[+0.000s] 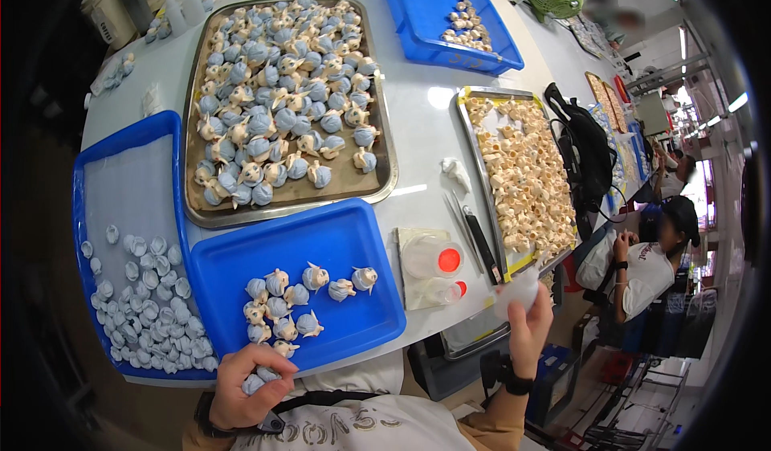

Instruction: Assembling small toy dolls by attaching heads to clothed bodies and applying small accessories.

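A person works bare-handed at a long white table (418,150), the left hand (245,385) at the near edge of a blue tray (365,318) with its fingers curled and clamped on small blue-grey pieces (255,383). The pieces sit between thumb and fingertips, just beside the tray's front rim; how many there are is partly hidden by the hand. The right hand (530,326), raised near the table's edge, has thumb and fingers closed around a whitish object (520,290), too blurred to identify with certainty.

Inside the blue tray, small figure heads (279,306) with blue-grey tops and cream faces lie in a loose cluster, a few set off to the right. A second blue tray (132,174), adjoining on the left, holds a heap of blue-grey shells (152,314). Beyond them, a metal tray (341,182) is crowded with similar heads. To the right, another metal tray (479,182) carries many cream parts (526,182); beside it lie tweezers (460,222) and a black-handled tool (480,242), near clear containers (426,256) with red showing. A co-worker (652,278) in a pale top appears farther right.
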A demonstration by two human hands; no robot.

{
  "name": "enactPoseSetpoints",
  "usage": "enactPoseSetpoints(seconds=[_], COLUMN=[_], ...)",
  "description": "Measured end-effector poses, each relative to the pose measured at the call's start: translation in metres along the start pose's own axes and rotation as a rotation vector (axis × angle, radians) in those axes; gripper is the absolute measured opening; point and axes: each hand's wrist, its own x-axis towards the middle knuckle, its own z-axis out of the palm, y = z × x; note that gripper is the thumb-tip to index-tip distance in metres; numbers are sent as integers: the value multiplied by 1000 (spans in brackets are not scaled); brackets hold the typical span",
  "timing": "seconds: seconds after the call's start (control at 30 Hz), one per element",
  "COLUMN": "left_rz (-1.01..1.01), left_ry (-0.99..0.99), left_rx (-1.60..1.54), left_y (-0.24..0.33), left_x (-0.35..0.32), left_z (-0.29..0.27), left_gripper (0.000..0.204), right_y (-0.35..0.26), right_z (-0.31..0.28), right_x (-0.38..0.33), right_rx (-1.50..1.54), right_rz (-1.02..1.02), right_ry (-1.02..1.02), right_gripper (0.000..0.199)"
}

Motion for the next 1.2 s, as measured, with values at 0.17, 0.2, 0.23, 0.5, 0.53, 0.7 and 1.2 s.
enactPoseSetpoints(seconds=[0.17, 0.2, 0.23, 0.5, 0.53, 0.7, 1.2], left_rz=[-90, -99, -110, -124, -130, -74, -48], left_ry=[74, 87, 100, 87, 87, 121, 125], left_rx=[-91, -97, -103, -113, -119, -28, -107], left_y=[2, 3, 3, 7, 7, 8, -1], left_x=[-12, -12, -12, -13, -13, -9, -10], left_z=[-2, -1, 1, 3, 3, 9, 1], left_gripper=[18, 18, 19, 21, 21, 22, 22], right_y=[-1, 8, 11, 8, 5, -2, -9], right_z=[28, 31, 33, 60, 62, 70, 31], right_x=[51, 60, 66, 96, 97, 106, 31], right_rx=[75, -18, -15, -100, -40, -119, -431], right_rz=[30, -42, -47, -108, -79, -119, -153], right_ry=[-125, -110, -101, -115, -115, -199, -541], right_gripper=[26, 22, 22, 25, 25, 28, 67])
